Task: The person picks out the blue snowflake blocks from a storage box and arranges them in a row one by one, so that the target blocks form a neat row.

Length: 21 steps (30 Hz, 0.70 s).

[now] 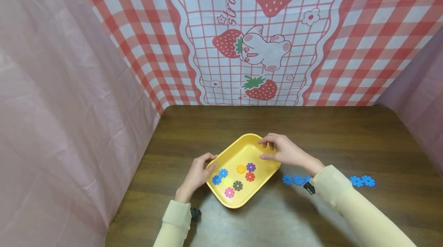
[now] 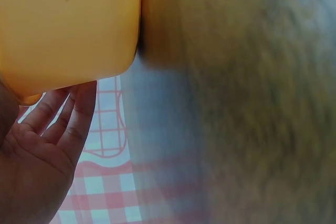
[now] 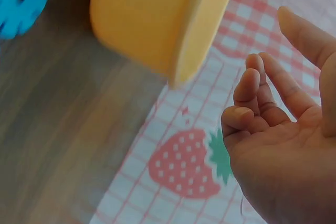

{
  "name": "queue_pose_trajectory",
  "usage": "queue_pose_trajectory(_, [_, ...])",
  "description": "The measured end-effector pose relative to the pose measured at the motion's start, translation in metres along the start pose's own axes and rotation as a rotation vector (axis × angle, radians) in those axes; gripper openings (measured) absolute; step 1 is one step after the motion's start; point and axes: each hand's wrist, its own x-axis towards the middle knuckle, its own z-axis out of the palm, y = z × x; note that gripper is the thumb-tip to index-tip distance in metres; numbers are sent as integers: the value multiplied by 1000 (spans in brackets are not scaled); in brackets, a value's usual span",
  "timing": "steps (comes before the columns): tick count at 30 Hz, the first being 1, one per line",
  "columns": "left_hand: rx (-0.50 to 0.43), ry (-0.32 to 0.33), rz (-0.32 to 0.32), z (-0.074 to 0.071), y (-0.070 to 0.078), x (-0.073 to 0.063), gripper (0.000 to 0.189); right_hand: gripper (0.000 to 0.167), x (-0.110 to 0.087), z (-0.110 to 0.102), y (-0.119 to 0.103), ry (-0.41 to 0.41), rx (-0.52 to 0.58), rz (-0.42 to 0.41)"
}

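A yellow plastic tray point(image 1: 250, 152) stands slantwise in front of me, its end wall also filling the top of the left wrist view. My left hand point(image 1: 195, 172) grips its near left corner, thumb over the rim and fingers along the outside. Over the far right end hovers my right hand point(image 1: 285, 151), fingers loosely bent; the right wrist view shows it apart from the tray. Inside lie small notched flower discs: two blue discs point(image 1: 223, 173), an orange disc point(image 1: 240, 169), a purple disc point(image 1: 250, 167), a red disc point(image 1: 250, 177), a dark disc point(image 1: 237, 185), a pale yellow disc point(image 1: 228, 182) and a pink disc point(image 1: 229, 192).
Several blue flower discs point(image 1: 368, 181) form a row on the brown wooden table point(image 1: 332, 131), right of the tray and partly hidden by my right forearm. A strawberry-patterned cloth point(image 1: 221, 77) hangs behind the table, and a pink curtain point(image 1: 69, 104) hangs on the left.
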Motion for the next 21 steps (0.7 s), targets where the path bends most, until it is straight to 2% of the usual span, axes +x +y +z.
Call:
queue_pose_trajectory(10, [-14, 0, -10, 0, 1, 0, 17, 35, 23, 46, -5, -38, 38, 3])
queue_pose_trajectory(21, [-11, 4, -12, 1, 0, 1, 18, 34, 38, 93, -19, -100, 49, 74])
